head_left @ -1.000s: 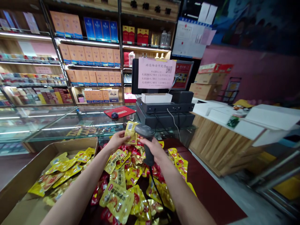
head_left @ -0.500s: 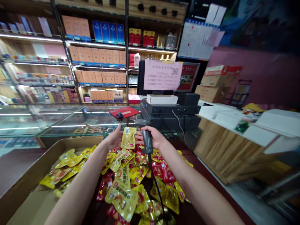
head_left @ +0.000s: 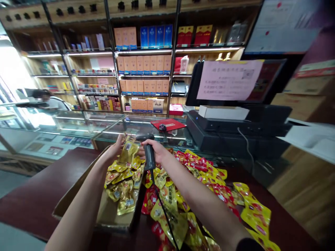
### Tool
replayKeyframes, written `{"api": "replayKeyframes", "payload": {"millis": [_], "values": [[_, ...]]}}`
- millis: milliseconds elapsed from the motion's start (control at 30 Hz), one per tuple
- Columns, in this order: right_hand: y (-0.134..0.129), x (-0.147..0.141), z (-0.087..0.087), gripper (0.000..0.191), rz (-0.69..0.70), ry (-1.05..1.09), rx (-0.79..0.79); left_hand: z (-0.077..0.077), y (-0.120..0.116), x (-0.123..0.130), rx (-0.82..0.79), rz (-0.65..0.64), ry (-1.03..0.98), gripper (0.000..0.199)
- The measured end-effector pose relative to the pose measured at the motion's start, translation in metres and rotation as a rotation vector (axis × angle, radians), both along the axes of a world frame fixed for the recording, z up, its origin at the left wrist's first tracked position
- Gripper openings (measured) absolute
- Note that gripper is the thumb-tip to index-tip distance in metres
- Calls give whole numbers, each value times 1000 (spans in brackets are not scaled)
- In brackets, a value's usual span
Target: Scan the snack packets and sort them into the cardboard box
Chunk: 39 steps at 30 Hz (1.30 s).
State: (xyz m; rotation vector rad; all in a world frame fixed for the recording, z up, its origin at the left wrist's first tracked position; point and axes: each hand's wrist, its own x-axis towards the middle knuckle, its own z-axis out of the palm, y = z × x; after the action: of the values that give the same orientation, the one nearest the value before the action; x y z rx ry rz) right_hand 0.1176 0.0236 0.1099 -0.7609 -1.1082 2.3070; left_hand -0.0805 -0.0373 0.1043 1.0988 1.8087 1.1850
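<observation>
Gripped a dark grey, pistol-shaped plastic scanner [head_left: 150, 157] by its upright handle in the right hand [head_left: 155, 150], with other fingers of that hand stretched leftward toward a glossy, gold-yellow foil pouch [head_left: 128, 153]. Reached up beside the pouch with the left hand [head_left: 113, 151], palm inward and thumb raised; could not tell, with the far fingers hidden, whether pinching it or letting go.

Had the pouch between both hands, above the far part of a shallow, open-topped brown cardboard box [head_left: 107, 214]. Saw small, shiny yellow and gold packets [head_left: 127, 195] lying inside that box, and to its right a loose spread of red and yellow plastic packets [head_left: 169, 198] over a dark red-brown table [head_left: 73, 167]. Trailed a thin black cable [head_left: 163, 211] from the handle's lower end down across that spread.

Seemed best, in handling the pouch, to lower it close over the box's contents before loosening any finger, rather than to drop it from above, given foil so slick. Looked wise to lay it flat, clear of the box's wall, to avoid a sliding heap. Called also for a firm hold on the scanner with palm and thumb alone, so as to free the stretched fingers for steadying the pouch's edge. Paid, probably, to angle the scanner's head away from the pouch, and to leave slack in the cable so as not to drag packets along.
</observation>
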Motion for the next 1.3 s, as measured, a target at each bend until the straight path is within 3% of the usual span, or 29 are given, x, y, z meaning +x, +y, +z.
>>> {"api": "replayKeyframes", "payload": {"millis": [100, 233, 433, 600, 767, 900, 1100, 1300], "values": [[0, -12, -6, 11, -3, -48, 13, -5, -3, -11, -59, 59, 6, 95], [8, 4, -8, 11, -56, -63, -23, -6, 6, 9, -60, -27, -44, 92], [22, 77, -4, 9, -210, -50, -62, -7, 33, 82, -114, -252, -90, 88], [24, 153, -5, 12, -380, -60, -53, -11, 54, 150, -111, -347, -181, 83], [22, 216, -21, 8, -556, -94, -41, -30, 73, 215, -123, -458, -256, 72], [13, 248, -38, 5, -713, -155, 1, -49, 79, 249, -202, -556, -322, 66], [4, 258, -62, 7, -826, -158, -9, -70, 79, 261, -201, -555, -395, 60], [-1, 237, -70, 7, -776, -22, 12, -64, 72, 261, -184, -548, -496, 56]]}}
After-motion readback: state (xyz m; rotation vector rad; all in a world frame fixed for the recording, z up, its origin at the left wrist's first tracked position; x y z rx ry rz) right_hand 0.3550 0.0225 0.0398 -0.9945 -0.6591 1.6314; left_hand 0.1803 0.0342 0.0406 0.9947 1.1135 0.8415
